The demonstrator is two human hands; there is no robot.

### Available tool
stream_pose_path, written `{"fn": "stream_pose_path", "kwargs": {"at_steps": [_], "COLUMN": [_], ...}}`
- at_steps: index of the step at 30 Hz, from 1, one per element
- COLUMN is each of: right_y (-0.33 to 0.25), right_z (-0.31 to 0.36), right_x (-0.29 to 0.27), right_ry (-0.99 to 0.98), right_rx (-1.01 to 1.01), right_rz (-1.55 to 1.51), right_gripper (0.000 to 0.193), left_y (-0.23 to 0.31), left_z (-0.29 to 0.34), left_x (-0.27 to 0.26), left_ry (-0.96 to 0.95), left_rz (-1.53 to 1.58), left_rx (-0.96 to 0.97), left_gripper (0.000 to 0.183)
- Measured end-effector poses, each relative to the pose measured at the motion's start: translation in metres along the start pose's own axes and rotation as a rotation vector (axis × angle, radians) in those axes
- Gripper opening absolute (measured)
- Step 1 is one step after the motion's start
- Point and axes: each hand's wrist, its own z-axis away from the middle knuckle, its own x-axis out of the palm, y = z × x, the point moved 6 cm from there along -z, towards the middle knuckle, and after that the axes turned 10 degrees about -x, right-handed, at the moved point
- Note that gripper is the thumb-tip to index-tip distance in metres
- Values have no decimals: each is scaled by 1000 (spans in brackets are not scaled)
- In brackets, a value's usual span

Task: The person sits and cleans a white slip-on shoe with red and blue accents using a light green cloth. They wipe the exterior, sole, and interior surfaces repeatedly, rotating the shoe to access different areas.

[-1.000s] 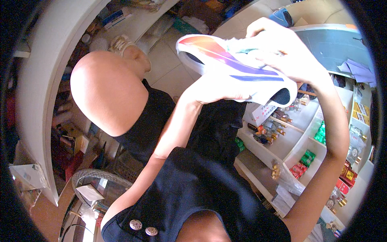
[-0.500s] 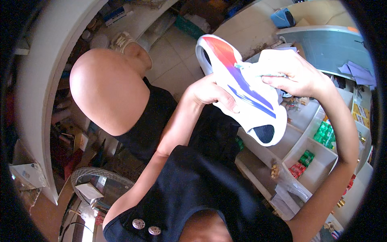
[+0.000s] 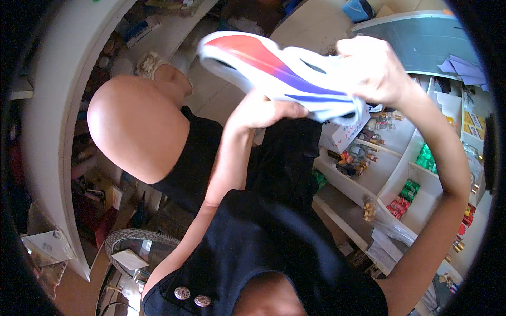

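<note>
A white sneaker [image 3: 295,79] with a red-to-purple side panel is held up in front of me, lying nearly level and slightly blurred. My left hand [image 3: 266,110] grips it from below, thumb along its lower side. At the shoe's right end, my right hand [image 3: 382,68] is curled closed against the white upper. Glare washes out its fingertips, so whatever they hold cannot be made out.
Right of me, a white compartment shelf [image 3: 392,179] holds small bottles [image 3: 361,158], green cans [image 3: 427,158] and red cans [image 3: 399,207]. My bare knee [image 3: 139,126] is raised at left. A wheel [image 3: 142,237] stands lower left; a blue container [image 3: 358,9] sits at top right.
The sneaker has turned from a steep slant to nearly level, its red end swinging left and up. Both hands have shifted left with it, the right also slightly up.
</note>
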Motion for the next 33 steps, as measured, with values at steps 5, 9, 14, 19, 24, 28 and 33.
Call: {"fn": "stream_pose_path", "kwargs": {"at_steps": [5,9,14,19,24,28,33], "right_y": [79,63,33,-8,-30,-15,-20], "right_z": [88,73,30,-25,-36,-24,-13], "right_x": [-40,-35,-25,-14,-4,10,6], "right_ry": [580,671,410,89,-136,-67,135], "right_rx": [577,585,566,122,-54,-111,-142], "right_rz": [-181,-595,-634,-374,103,17,-187], "right_gripper": [27,35,35,26,38,34,25], "left_y": [2,-7,-6,-7,-8,-14,-14], "left_z": [-1,-2,5,3,1,-1,0], "left_x": [-6,-9,-7,1,2,9,11], "left_ry": [17,29,52,38,-33,-78,-71], "left_rz": [57,270,324,256,256,245,82], "left_rx": [76,-14,-36,-15,22,-19,-11], "left_gripper": [63,73,78,62,54,44,48]}}
